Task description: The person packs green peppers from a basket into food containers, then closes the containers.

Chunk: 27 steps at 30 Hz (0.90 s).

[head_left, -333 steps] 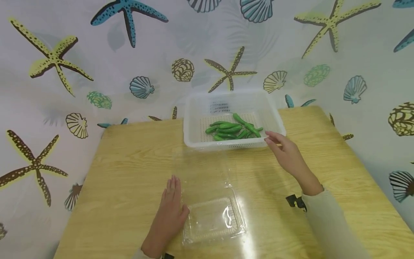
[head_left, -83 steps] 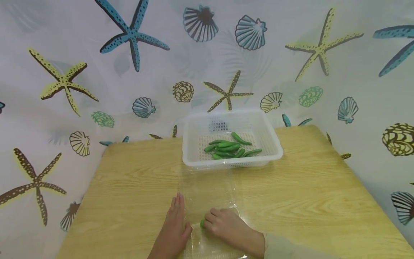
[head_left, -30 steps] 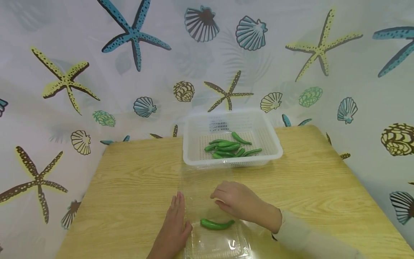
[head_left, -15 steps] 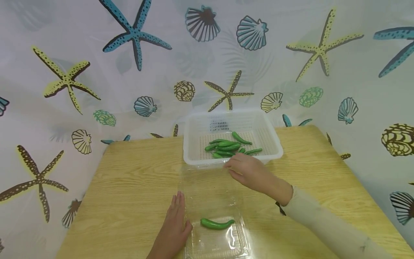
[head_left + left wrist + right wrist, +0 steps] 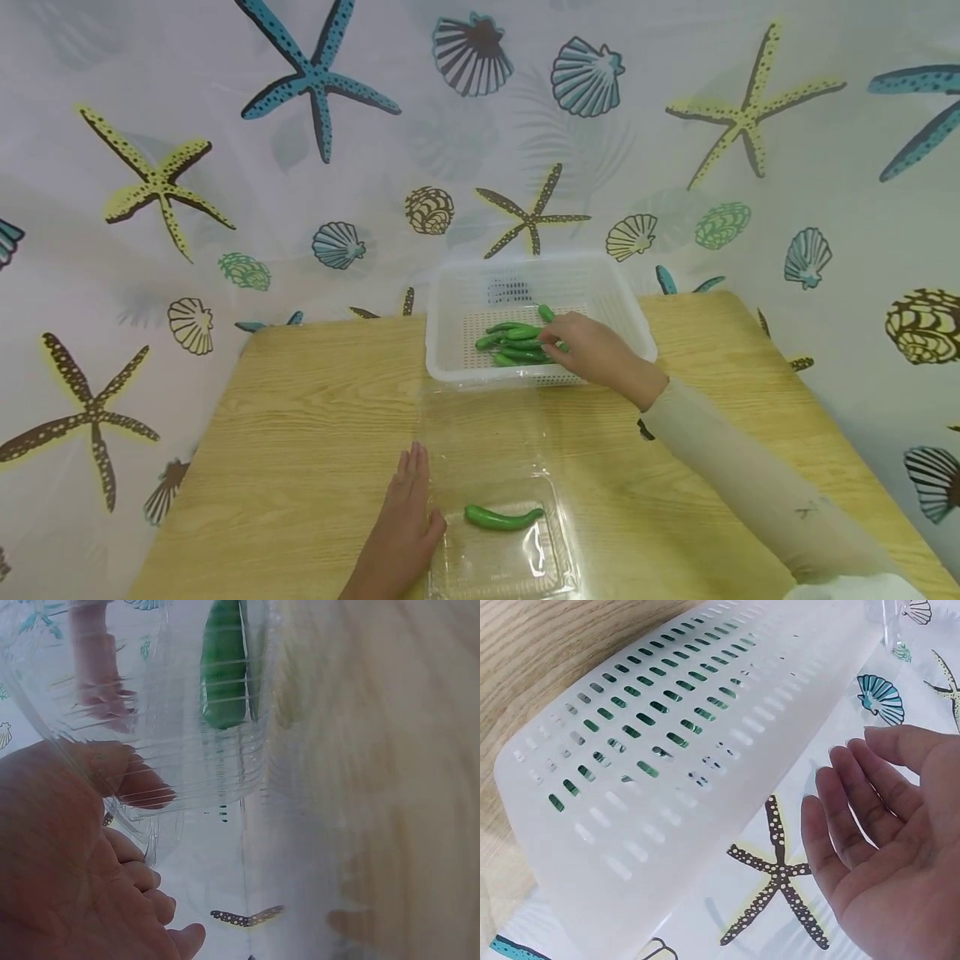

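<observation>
My left hand (image 5: 397, 525) lies flat with straight fingers along the left side of an opened clear plastic clamshell box (image 5: 564, 557), its thumb at the rim. In the left wrist view the thumb (image 5: 146, 787) shows against the clear wall. One green chili pepper (image 5: 501, 519) lies crosswise in the box's near half. Over the right front part of a white perforated basket (image 5: 442, 367) reaches my right hand (image 5: 600, 354), fingertips by the green peppers (image 5: 517, 333). Its fingers (image 5: 847, 802) are loosely bent with nothing between them in the right wrist view. The hand hides some peppers.
The basket stands at the back of the wooden table (image 5: 315, 417), against a wall covering (image 5: 262, 167) printed with starfish and shells. The box's clear lid (image 5: 483, 425) lies folded back toward the basket's front.
My right hand let go of a pepper in the box, then moved away and up to the basket. Earlier the box held no pepper. The left hand has stayed at the box's side.
</observation>
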Motion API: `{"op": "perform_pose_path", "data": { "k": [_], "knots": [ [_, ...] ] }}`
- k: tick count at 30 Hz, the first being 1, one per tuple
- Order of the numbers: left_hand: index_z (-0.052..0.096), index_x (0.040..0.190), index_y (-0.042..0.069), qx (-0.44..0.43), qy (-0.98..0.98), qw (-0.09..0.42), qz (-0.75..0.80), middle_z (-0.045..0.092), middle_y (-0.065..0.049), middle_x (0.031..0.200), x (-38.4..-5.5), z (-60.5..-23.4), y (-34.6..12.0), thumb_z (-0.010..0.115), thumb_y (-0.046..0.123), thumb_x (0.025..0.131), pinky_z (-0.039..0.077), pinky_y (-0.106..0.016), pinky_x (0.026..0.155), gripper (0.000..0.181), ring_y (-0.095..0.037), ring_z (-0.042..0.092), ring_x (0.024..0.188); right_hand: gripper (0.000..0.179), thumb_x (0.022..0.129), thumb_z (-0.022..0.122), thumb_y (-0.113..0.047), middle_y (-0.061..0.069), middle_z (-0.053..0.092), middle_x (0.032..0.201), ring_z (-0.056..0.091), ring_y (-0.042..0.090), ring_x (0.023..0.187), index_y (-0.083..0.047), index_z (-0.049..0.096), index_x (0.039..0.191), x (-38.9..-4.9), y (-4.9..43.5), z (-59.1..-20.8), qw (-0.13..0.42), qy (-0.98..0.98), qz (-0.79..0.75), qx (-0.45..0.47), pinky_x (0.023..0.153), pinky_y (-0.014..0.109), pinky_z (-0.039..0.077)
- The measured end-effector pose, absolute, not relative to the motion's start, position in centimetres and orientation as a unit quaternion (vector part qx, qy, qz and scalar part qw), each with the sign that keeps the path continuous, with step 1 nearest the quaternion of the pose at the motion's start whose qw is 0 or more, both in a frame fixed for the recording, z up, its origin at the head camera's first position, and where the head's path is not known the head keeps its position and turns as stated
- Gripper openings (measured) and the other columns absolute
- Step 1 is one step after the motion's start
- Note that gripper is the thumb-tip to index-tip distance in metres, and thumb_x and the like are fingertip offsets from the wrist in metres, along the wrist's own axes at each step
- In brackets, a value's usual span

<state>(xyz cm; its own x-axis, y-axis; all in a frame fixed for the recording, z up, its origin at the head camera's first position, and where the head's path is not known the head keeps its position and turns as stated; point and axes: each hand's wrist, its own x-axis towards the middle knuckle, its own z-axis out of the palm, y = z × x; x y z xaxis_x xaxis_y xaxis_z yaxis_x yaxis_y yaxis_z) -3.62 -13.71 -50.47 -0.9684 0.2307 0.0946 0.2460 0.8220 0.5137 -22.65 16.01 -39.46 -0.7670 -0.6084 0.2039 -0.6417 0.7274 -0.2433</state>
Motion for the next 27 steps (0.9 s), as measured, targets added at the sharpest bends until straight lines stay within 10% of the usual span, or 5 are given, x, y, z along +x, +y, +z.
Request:
{"op": "perform_pose_path", "data": {
  "k": [8, 27],
  "knots": [
    [0.004, 0.147, 0.000, -0.130, -0.953, 0.016, -0.273, 0.002, -0.014, 0.154, -3.6, -50.3, -13.7, 0.053, 0.020, 0.090, 0.017, -0.053, 0.108, 0.079, -0.031, 0.004, 0.140, 0.027, 0.093, 0.056, -0.016, 0.010, 0.063, 0.112, 0.057, 0.026, 0.105, -0.003, 0.062, 0.115, -25.8, 16.9, -40.6, -0.092, -0.923, 0.230, 0.296, 0.090, 0.040, 0.046],
    [0.007, 0.148, 0.000, -0.131, -0.952, 0.034, -0.276, 0.005, -0.014, 0.154, -3.5, -50.2, -13.5, 0.055, 0.017, 0.088, 0.018, -0.052, 0.107, 0.079, -0.031, 0.007, 0.140, 0.031, 0.084, 0.058, 0.004, 0.011, 0.061, 0.116, 0.052, 0.030, 0.114, -0.001, 0.065, 0.114, -28.3, 17.4, -42.5, -0.202, -0.918, 0.204, 0.273, 0.095, 0.042, 0.042]
  ]
}}
